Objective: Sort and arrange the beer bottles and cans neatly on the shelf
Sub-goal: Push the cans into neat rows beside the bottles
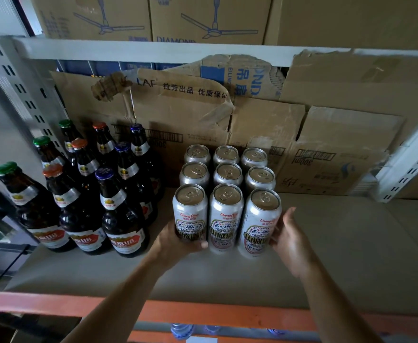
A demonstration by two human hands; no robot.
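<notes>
Squaring up the front row of the cans (227, 174) was the step in hand, by my reckoning. Nine stood three by three on the shelf (351, 243), mid-board, just right of the bottles (84, 211). My left grip (177, 243) was wrapped round the front-left can (190, 214), thumb across its label. My right grip (289, 238) lay flat against the side of the front-right can (262, 219), grasping nothing. The next move, I judged, called for a gentle, even squeeze inward, so the row closed up without tipping. Bare board ran wide to the right, as far as the upright post (406, 164). Cardboard (265, 125) stood close behind the back row, and the orange front lip (203, 315) lay beneath my forearms.
</notes>
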